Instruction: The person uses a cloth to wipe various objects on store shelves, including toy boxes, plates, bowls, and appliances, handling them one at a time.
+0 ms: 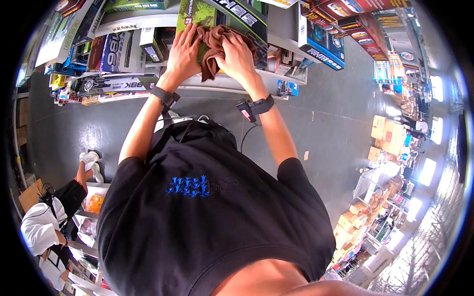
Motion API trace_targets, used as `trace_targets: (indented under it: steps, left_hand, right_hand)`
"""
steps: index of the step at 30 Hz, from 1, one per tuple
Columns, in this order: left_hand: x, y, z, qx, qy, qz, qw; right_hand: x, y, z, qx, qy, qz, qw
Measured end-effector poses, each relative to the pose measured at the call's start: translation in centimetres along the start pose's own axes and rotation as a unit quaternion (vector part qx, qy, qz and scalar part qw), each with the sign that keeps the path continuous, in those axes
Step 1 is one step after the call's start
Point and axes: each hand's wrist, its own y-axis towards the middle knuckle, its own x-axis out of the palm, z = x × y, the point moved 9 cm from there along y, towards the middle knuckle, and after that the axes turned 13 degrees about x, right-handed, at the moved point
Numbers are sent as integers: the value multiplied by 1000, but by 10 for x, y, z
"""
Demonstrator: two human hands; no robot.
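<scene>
A brown cloth (213, 39) is bunched under my right hand (237, 53), whose fingers press it onto the face of a large green and black toy box (242, 16). My left hand (184, 51) lies on the left part of the same box, fingers stretched out, with its fingertips beside the cloth. Some of the cloth hangs down between my two hands. The box bears printed writing and rests on a metal shelf (157, 21). Each wrist wears a black strap with a small device on it.
More toy boxes fill the shelves, among them a blue box (322, 44) jutting out at the right and red boxes (366, 33) beyond it. People in white tops (44, 222) are at the lower left. Cardboard cartons (389, 135) stand across the grey floor (326, 122).
</scene>
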Motion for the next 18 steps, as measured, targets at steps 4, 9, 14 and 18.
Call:
trace_targets:
  steps: [4, 9, 14, 18]
  left_hand:
    - [-2, 1, 0, -10, -10, -10, 1000]
    - [-1, -1, 5, -25, 21, -38, 999]
    - [-2, -4, 2, -57, 15, -76, 995]
    - [-5, -5, 0, -70, -25, -63, 995]
  right_hand:
    - [9, 23, 6, 3, -33, 23, 999]
    - [22, 98, 33, -12, -58, 81, 995]
    - [58, 192, 59, -39, -70, 56, 995]
    - [73, 273, 95, 1, -102, 52, 993]
